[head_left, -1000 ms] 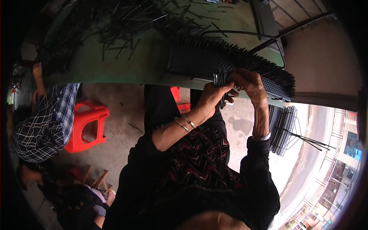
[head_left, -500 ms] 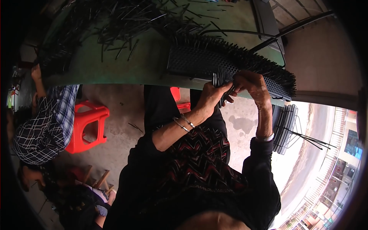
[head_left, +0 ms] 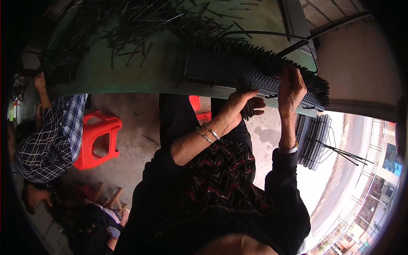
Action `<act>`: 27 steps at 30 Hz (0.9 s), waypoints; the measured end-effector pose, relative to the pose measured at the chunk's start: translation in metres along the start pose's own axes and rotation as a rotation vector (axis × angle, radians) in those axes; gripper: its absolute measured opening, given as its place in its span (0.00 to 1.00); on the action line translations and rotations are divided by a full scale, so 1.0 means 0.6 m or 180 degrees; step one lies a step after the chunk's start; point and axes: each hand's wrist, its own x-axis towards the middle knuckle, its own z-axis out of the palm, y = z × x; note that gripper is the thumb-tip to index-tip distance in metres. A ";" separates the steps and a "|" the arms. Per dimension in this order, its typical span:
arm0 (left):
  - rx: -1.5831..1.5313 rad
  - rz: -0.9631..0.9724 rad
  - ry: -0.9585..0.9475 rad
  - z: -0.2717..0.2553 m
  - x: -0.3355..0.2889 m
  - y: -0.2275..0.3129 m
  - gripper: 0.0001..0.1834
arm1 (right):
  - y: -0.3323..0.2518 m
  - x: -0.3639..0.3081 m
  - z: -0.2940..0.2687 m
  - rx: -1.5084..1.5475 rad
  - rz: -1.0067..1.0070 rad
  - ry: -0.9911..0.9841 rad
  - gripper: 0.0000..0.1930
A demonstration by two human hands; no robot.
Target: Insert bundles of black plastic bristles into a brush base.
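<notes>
A long black perforated rack (head_left: pixel 212 66) lies along the near edge of the green table (head_left: pixel 140 80), with a dense row of thin black rods (head_left: pixel 250 51) sticking out of its far side. My left hand (head_left: pixel 238 106), in front of the rack, is closed around a bundle of thin black rods (head_left: pixel 247 111), thumb on top and fingertips curled below. Further right, my right hand (head_left: pixel 291 87) is at the rack's holed face, its fingers pinched together near the holes. Whatever the right fingertips hold is hidden or too small to make out.
Loose black rods (head_left: pixel 136 25) lie heaped across the table's far left. A red plastic stool (head_left: pixel 100 140) stands on the floor at left, near another person in a checked head covering (head_left: pixel 44 144). Stacked dark racks (head_left: pixel 313 140) with rods stand at right. A black bar (head_left: pixel 327 29) crosses the back right.
My right hand has moved from beside the left hand's bundle up and right to the rack's face. The left hand keeps the rods, its fingers slightly more spread.
</notes>
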 end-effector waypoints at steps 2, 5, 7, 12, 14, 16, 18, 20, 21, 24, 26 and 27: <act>-0.0114 -0.0035 -0.0035 -0.004 0.004 -0.007 0.13 | 0.018 -0.001 0.015 -0.0178 -0.0192 0.0061 0.05; -0.0262 0.0063 -0.0057 -0.011 0.009 -0.013 0.12 | 0.019 -0.005 0.025 -0.0256 -0.0238 0.0031 0.05; -0.0409 -0.0016 -0.0117 -0.015 0.010 -0.014 0.11 | 0.019 -0.009 0.028 -0.0364 -0.0418 0.0066 0.05; -0.0329 -0.0072 -0.0019 -0.012 0.006 -0.011 0.11 | 0.015 -0.008 0.024 -0.0415 -0.0405 -0.0083 0.05; -0.0300 -0.0084 0.0062 -0.012 0.003 -0.009 0.11 | 0.017 -0.005 0.021 -0.0478 -0.0477 -0.0070 0.05; -0.0274 -0.0096 0.0104 -0.011 0.000 -0.007 0.11 | 0.015 0.004 0.014 -0.0214 -0.0264 -0.0380 0.06; -0.0264 -0.0085 0.0152 -0.007 -0.005 -0.006 0.11 | 0.016 0.012 0.010 -0.0257 -0.0436 -0.0436 0.06; -0.0253 -0.0070 0.0197 -0.006 -0.007 -0.006 0.11 | 0.016 0.016 0.008 -0.0299 -0.0613 -0.0489 0.06; -0.0246 -0.0055 0.0239 -0.007 -0.007 -0.007 0.10 | 0.016 0.016 0.006 -0.0202 -0.0394 -0.0585 0.07; -0.0259 -0.0025 0.0321 -0.002 -0.011 -0.005 0.10 | 0.020 0.016 0.005 -0.0142 -0.0245 -0.0690 0.07; -0.0289 -0.0020 0.0380 0.000 -0.015 -0.004 0.11 | 0.022 0.013 0.009 -0.0175 -0.0302 -0.0720 0.07; -0.0334 0.0016 0.0420 0.001 -0.018 -0.003 0.10 | 0.022 0.012 0.013 -0.0166 -0.0186 -0.0767 0.07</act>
